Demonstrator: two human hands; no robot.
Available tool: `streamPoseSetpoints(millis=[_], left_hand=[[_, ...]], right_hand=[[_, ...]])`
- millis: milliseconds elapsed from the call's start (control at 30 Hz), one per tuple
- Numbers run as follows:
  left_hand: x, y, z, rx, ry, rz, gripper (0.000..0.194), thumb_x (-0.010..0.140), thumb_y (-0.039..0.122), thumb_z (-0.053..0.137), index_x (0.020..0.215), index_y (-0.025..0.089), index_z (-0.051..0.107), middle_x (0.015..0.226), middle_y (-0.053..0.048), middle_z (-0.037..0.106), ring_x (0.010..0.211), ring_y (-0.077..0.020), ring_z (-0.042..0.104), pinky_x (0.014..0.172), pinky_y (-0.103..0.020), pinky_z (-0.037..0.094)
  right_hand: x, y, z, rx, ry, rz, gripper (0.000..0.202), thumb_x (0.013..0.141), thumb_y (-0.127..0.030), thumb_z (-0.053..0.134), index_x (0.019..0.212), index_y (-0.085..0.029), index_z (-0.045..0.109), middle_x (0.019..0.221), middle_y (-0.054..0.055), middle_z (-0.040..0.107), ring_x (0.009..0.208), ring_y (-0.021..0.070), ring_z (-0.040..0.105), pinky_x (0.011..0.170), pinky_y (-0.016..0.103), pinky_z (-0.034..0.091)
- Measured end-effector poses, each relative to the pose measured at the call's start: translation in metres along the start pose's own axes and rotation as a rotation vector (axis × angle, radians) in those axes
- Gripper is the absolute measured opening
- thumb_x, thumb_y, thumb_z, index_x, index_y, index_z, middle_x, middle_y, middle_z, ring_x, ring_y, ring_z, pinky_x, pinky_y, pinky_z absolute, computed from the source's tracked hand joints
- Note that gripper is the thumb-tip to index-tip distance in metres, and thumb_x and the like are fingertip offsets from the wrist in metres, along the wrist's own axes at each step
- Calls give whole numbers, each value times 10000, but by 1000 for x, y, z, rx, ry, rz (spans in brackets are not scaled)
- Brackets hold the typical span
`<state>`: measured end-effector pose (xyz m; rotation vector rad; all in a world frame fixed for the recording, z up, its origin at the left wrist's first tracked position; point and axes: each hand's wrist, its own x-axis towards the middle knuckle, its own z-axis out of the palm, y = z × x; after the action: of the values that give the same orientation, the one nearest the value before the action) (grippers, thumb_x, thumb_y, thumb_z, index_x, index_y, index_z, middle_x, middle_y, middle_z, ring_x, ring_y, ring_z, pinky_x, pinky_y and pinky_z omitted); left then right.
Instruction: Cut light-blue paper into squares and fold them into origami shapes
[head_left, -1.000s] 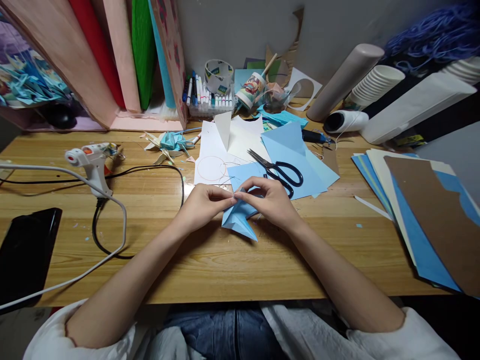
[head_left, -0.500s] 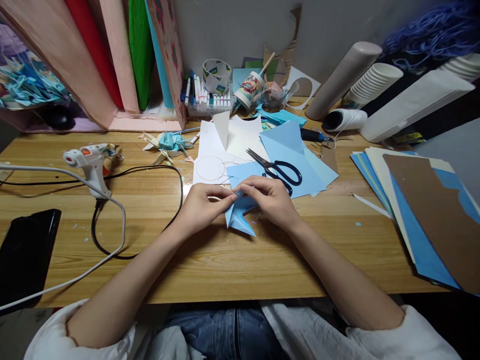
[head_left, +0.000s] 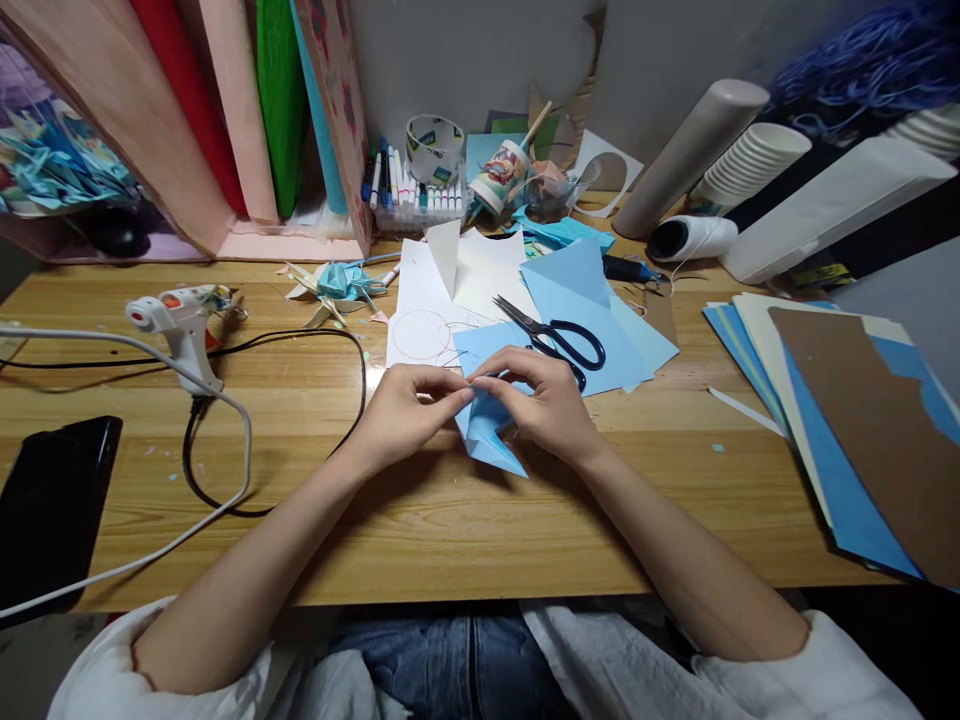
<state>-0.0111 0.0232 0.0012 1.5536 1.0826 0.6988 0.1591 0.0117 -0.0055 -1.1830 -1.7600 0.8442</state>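
A folded piece of blue paper (head_left: 491, 440) hangs between my two hands over the front middle of the table, its pointed end aimed down and right. My left hand (head_left: 409, 410) pinches its upper left edge between thumb and forefinger. Close beside it, my right hand (head_left: 544, 405) grips the same top edge, the fingertips of both hands nearly touching. Part of the paper is hidden behind my right fingers. Just beyond my right hand, black-handled scissors (head_left: 559, 335) lie on blue paper sheets (head_left: 577, 290). White paper with a drawn circle (head_left: 421, 338) lies beyond my left hand.
On the left stands a white glue gun (head_left: 180, 330), with cables looping across the wood. A black tablet-like object (head_left: 56, 500) lies at the left edge. Stacked coloured sheets (head_left: 847, 420) fill the right side. Markers (head_left: 416, 190) and paper cups (head_left: 757, 165) stand at the back.
The folded blue paper has turned between my fingers; its lower point has swung slightly right and more of its face shows. Both hands have stayed nearly in place.
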Motion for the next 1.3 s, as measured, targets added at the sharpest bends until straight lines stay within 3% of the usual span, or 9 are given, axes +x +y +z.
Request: streamPoseSetpoints(millis=[167, 333, 500, 733, 967, 1100, 1300], left_hand=[[2, -1, -3, -97, -30, -45, 199, 709, 268, 643, 827, 113, 686, 844, -79, 702, 776, -178, 632, 730, -283, 491], [1, 3, -3, -180, -6, 116, 183, 764, 232, 594, 928, 161, 634, 956, -58, 664, 896, -158, 609, 803, -262, 471], [-3, 7, -3, 69, 3, 285, 142, 780, 211, 583, 890, 183, 669, 923, -46, 676, 893, -157, 609, 822, -267, 456], [-6, 1, -3, 235, 183, 498, 111, 784, 205, 584, 821, 199, 689, 811, -42, 699, 776, -146, 631, 721, -249, 465], [-9, 2, 0, 335, 419, 554, 131, 777, 143, 579, 878, 197, 641, 815, -2, 691, 748, -122, 627, 722, -232, 455], [-8, 3, -2, 469, 389, 573, 218, 797, 133, 546, 985, 215, 620, 854, -6, 682, 798, -136, 611, 773, -273, 430], [-8, 3, -4, 630, 368, 640, 142, 800, 159, 569, 910, 223, 632, 820, -4, 670, 797, -137, 574, 869, -329, 360]], right_hand=[[1, -1, -2, 11, 25, -3, 110, 796, -204, 563, 744, -197, 660, 753, 22, 656, 736, 154, 596, 684, 299, 464], [6, 2, -11, 68, 119, 60, 81, 774, -224, 596, 741, -184, 658, 743, 18, 660, 711, 149, 600, 658, 278, 475], [8, 1, -16, 98, 142, 37, 88, 775, -238, 600, 740, -182, 657, 750, 26, 658, 719, 154, 607, 664, 288, 485], [2, -4, -13, 61, 138, -127, 79, 783, -249, 600, 754, -216, 666, 791, 44, 678, 769, 182, 620, 727, 340, 489], [0, -5, -15, 45, 83, -208, 190, 859, -254, 478, 856, -232, 666, 854, 34, 673, 825, 174, 615, 770, 343, 470], [0, -4, -14, -29, 82, -251, 122, 790, -287, 586, 877, -233, 652, 861, 34, 672, 824, 187, 611, 755, 348, 469], [-4, -2, -8, -166, 112, -323, 114, 781, -174, 595, 860, -248, 630, 822, 27, 680, 778, 171, 606, 752, 328, 453]])
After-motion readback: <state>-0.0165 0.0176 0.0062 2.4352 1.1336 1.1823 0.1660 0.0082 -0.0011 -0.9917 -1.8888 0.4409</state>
